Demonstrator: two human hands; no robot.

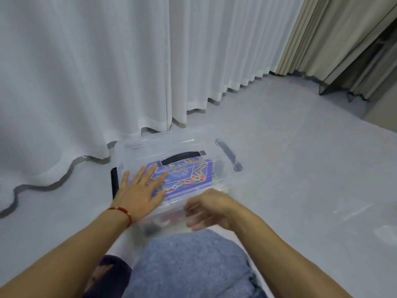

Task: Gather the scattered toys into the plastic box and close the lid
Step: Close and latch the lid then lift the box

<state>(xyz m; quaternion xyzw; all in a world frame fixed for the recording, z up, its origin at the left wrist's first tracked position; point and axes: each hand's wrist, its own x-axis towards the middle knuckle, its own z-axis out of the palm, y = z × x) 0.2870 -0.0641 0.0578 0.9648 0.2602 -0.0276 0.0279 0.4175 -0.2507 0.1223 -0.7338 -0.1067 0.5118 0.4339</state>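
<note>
left grip (pixel 140 190) lay flat, fingers spread, pressing on the clear lid (pixel 171 147) of the plastic box (pixel 180 175); right grip (pixel 207 208) was blurred at the box's near edge, fingers curled, cannot tell if it pinched anything. white curtain (pixel 107 72) hung behind, grey floor (pixel 300 168) under the box, which sat just before the curtain hem. purple game board (pixel 189 177) showed inside through the lid. black latch (pixel 114 181) sat at its left end. red bracelet (pixel 121 212) was on the left wrist.

clear plastic box (pixel 217 134) on floor, lid (pixel 171 147) on, colourful toys (pixel 189 175) inside.
</note>
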